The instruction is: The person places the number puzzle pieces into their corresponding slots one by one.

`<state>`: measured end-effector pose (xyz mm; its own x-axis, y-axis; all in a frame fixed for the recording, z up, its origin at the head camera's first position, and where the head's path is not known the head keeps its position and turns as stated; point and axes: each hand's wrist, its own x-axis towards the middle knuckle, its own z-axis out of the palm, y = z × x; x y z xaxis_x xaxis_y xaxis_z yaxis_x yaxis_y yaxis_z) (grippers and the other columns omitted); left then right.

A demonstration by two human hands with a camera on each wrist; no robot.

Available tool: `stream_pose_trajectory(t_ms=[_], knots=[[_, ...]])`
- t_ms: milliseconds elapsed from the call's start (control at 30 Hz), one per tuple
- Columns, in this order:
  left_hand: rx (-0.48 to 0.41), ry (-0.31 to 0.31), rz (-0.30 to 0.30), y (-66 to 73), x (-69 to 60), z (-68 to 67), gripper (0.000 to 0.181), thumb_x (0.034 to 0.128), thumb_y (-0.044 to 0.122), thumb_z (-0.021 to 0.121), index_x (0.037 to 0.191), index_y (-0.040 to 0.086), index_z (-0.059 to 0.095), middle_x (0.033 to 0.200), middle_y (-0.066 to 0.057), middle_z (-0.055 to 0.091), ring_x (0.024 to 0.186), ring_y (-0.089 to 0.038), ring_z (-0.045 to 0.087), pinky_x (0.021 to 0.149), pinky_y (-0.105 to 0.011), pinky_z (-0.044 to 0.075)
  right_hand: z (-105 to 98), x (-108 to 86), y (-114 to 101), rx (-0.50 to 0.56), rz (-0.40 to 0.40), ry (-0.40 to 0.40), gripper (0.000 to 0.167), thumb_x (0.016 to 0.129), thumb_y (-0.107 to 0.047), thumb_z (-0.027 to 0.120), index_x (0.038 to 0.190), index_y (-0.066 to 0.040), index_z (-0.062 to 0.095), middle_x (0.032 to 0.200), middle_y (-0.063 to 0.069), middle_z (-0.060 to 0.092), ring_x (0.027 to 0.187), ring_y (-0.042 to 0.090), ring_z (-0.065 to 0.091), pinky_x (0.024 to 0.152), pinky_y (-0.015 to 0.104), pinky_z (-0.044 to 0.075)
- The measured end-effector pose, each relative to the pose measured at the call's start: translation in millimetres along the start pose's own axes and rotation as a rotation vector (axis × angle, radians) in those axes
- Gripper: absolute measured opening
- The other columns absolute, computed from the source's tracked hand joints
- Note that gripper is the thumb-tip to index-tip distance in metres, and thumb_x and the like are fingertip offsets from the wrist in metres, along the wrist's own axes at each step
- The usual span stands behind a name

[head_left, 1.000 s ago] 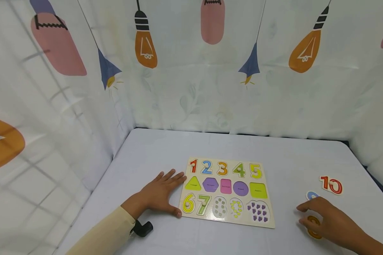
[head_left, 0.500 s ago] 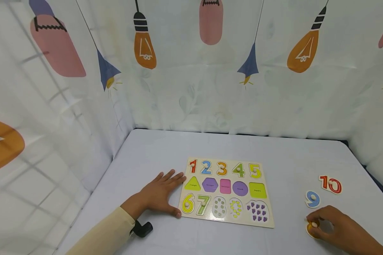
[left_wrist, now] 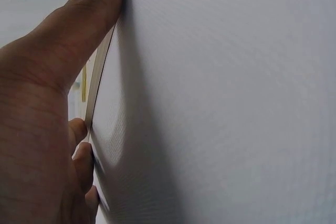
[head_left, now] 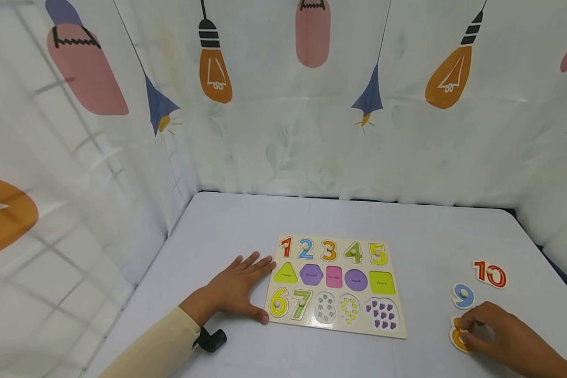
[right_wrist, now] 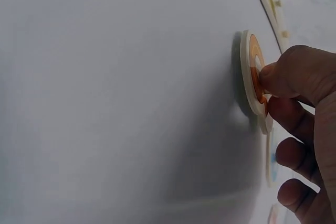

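Note:
At the right of the head view, my right hand (head_left: 505,336) pinches an orange number 8 puzzle piece (head_left: 457,338) between thumb and index finger. In the right wrist view the 8 piece (right_wrist: 252,77) is tilted slightly, its shadow beside it on the table. My left hand (head_left: 236,289) lies with fingers spread at the left edge of the wooden number puzzle board (head_left: 335,328), thumb and fingertips touching it. Pieces 1 through 7 sit in the board. The recesses with printed pictures for 8, 9 and 10 show in the lower row.
A blue 9 piece (head_left: 463,296) lies just beyond my right hand. Farther back is a red 10 piece (head_left: 490,274). The white table (head_left: 245,215) ends at a patterned curtain (head_left: 274,115) behind and at the sides.
My right hand has moved from above the 9 and 8 pieces down onto the 8 piece and now pinches it, shifted slightly left. The left hand stays at the board.

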<state>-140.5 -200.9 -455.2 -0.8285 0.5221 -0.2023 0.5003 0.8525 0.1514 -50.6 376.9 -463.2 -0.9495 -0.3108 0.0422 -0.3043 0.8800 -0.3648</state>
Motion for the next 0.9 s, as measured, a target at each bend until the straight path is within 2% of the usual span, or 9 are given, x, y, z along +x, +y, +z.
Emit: stream_pose_trajectory(t_ms=[100,233,333,400,500,567,767,900], knots=[[0.001,0.0,0.001,-0.3,0.3,-0.2,0.128,0.0608,0.096,0.061,0.164,0.028,0.027,0.169,0.011,0.021,0.157,-0.022,0.008,0.124,-0.053,0.011,0.0,5.2,-5.4,-0.003,-0.1,0.133,0.047,0.065,-0.015,0.097,0.082,-0.036,0.058,0.088,-0.025,0.051,0.079,-0.004,0.048,0.066,0.015,0.048],[-0.002,-0.001,0.002,0.8,0.2,-2.2,0.128,0.0609,0.095,0.062,0.164,0.027,0.027,0.169,0.01,0.022,0.157,-0.023,0.009,0.124,-0.054,0.011,-2.4,18.7,-14.9,0.013,-0.181,0.226,0.054,0.061,-0.01,0.098,0.084,-0.039,0.058,0.09,-0.026,0.053,0.081,-0.002,0.054,0.069,0.011,0.047],[-0.013,-0.004,0.004,1.9,-0.1,-3.9,0.128,0.0613,0.093,0.064,0.164,0.027,0.028,0.169,0.008,0.023,0.157,-0.025,0.009,0.124,-0.055,0.011,-4.7,29.8,-27.9,-0.002,-0.142,0.213,0.05,0.064,-0.014,0.097,0.085,-0.039,0.06,0.091,-0.024,0.054,0.084,0.0,0.057,0.071,0.016,0.053],[-0.02,-0.007,0.005,2.2,-0.1,-4.3,0.127,0.0616,0.093,0.065,0.164,0.026,0.029,0.169,0.008,0.023,0.157,-0.025,0.01,0.124,-0.055,0.011,-6.4,37.3,-39.1,-0.013,-0.079,0.164,0.044,0.068,-0.019,0.096,0.085,-0.04,0.062,0.092,-0.023,0.055,0.087,0.002,0.058,0.072,0.023,0.057],[-0.022,-0.004,0.007,2.3,-0.2,-4.0,0.128,0.0616,0.093,0.065,0.164,0.025,0.029,0.169,0.007,0.024,0.157,-0.026,0.01,0.124,-0.056,0.011,-7.1,48.3,-55.3,-0.012,-0.036,0.11,0.036,0.073,-0.023,0.093,0.084,-0.041,0.064,0.092,-0.021,0.056,0.089,0.006,0.058,0.075,0.028,0.059],[-0.022,-0.001,0.009,2.2,0.0,-3.3,0.128,0.0615,0.093,0.065,0.164,0.025,0.029,0.169,0.007,0.024,0.157,-0.026,0.011,0.124,-0.056,0.011,-6.8,54.8,-64.6,0.003,-0.052,0.092,0.034,0.075,-0.024,0.093,0.085,-0.041,0.065,0.092,-0.021,0.056,0.089,0.007,0.058,0.076,0.029,0.059],[-0.007,0.001,0.005,0.9,0.8,-1.7,0.129,0.0604,0.095,0.062,0.164,0.027,0.027,0.169,0.009,0.022,0.157,-0.024,0.009,0.124,-0.054,0.011,1.7,71.6,-86.5,0.046,-0.156,0.123,0.04,0.074,-0.018,0.093,0.086,-0.041,0.064,0.093,-0.024,0.056,0.09,0.003,0.056,0.076,0.026,0.059],[-0.008,0.002,0.004,0.6,0.4,-1.4,0.129,0.0596,0.096,0.062,0.164,0.027,0.028,0.169,0.009,0.023,0.157,-0.024,0.009,0.124,-0.054,0.012,11.8,84.3,-100.2,0.069,-0.187,0.104,0.036,0.076,-0.021,0.092,0.087,-0.041,0.064,0.093,-0.025,0.056,0.09,0.003,0.056,0.078,0.025,0.059]])
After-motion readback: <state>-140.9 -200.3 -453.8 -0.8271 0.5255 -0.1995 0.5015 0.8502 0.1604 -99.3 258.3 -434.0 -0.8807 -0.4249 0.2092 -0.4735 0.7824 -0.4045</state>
